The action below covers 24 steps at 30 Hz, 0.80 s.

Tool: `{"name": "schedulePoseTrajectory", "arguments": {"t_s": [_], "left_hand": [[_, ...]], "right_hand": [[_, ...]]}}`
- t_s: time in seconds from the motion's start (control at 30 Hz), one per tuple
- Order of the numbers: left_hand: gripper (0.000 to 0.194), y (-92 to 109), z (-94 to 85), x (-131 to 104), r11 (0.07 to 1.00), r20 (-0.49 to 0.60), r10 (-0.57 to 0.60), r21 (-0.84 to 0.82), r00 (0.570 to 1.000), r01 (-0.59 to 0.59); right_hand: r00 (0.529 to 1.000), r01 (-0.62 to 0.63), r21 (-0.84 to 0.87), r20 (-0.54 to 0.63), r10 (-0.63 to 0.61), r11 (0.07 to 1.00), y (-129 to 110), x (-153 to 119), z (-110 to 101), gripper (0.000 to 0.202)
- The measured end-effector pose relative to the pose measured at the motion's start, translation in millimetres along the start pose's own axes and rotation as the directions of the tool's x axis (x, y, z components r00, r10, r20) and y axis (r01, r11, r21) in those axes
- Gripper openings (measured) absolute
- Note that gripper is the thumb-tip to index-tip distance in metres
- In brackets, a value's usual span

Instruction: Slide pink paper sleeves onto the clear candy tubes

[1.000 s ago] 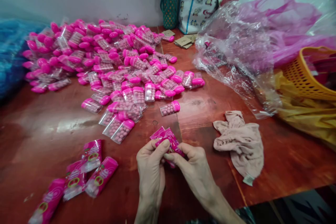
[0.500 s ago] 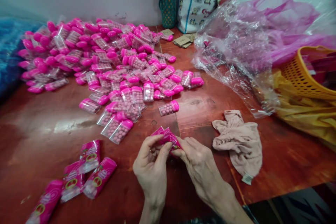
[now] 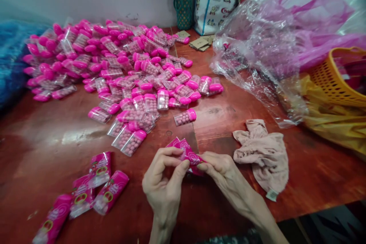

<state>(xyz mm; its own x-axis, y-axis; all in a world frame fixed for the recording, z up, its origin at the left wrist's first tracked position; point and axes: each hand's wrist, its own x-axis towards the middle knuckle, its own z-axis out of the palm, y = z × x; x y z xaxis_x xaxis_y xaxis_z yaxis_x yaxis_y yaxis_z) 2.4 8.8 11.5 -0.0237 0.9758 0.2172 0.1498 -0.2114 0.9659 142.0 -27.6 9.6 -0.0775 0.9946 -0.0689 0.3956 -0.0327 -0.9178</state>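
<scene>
Between my two hands are pink printed plastic sleeves (image 3: 187, 151), fanned a little at their upper ends. My left hand (image 3: 166, 177) pinches them between thumb and fingers from the left. From the right, my right hand (image 3: 224, 169) pinches the lower right edge of the front sleeve. Beyond my hands a clear candy box with a pink cap (image 3: 185, 117) lies alone, full of round pink candies. Behind it spreads a large heap of the same candy boxes (image 3: 122, 61). Several boxes wrapped in pink sleeves (image 3: 111, 192) lie at the lower left.
A crumpled beige cloth (image 3: 264, 156) lies right of my hands. Clear and pink plastic bags (image 3: 263, 49) and a yellow basket (image 3: 326, 74) occupy the right side. A white tote bag (image 3: 213, 4) and brown cards (image 3: 200, 43) stand at the back. Blue plastic (image 3: 17, 57) is at the left.
My right hand has moved slightly right, and the front sleeve now stretches between the fingers of both hands. The whole view has shifted a little; the boxes and cloth lie as before.
</scene>
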Motion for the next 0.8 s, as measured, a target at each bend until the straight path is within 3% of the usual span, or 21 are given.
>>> {"name": "schedulePoseTrajectory", "arguments": {"t_s": [0.17, 0.27, 0.37, 0.47, 0.6, 0.7, 0.8], "left_hand": [[0.003, 0, -2.4, 6, 0.999, 0.251, -0.023, -0.02, 0.968, 0.029], [0.007, -4, -3.8, 6, 0.99, 0.306, -0.106, -0.061, 0.946, 0.131], [0.012, -8, -4.7, 6, 0.914, 0.251, -0.242, -0.265, 0.937, 0.307], [0.008, -11, -5.3, 8, 0.792, 0.163, -0.376, -0.455, 0.912, 0.408], [0.006, -12, -4.3, 11, 0.709, 0.048, -0.515, -0.538, 0.856, 0.457], [0.009, -11, -2.0, 11, 0.674, -0.031, -0.588, -0.572, 0.808, 0.468], [0.01, -11, 0.6, 11, 0.673, -0.079, -0.6, -0.589, 0.796, 0.448]], "right_hand": [[0.999, -0.035, 0.038, 0.035, 0.033, 0.999, 7, -6, -6, 0.032], [0.997, -0.042, 0.057, 0.06, 0.039, 0.997, 4, -6, -5, 0.029], [0.994, -0.073, 0.227, 0.1, 0.052, 0.971, 0, -3, -6, 0.035], [0.995, -0.098, 0.401, 0.011, 0.102, 0.911, 2, -1, -8, 0.034], [0.976, -0.156, 0.489, -0.058, 0.21, 0.858, 3, -2, -3, 0.013], [0.973, -0.171, 0.563, -0.031, 0.227, 0.809, -1, -3, 6, 0.016], [0.974, -0.174, 0.605, -0.012, 0.227, 0.777, -6, -3, 14, 0.02]]}}
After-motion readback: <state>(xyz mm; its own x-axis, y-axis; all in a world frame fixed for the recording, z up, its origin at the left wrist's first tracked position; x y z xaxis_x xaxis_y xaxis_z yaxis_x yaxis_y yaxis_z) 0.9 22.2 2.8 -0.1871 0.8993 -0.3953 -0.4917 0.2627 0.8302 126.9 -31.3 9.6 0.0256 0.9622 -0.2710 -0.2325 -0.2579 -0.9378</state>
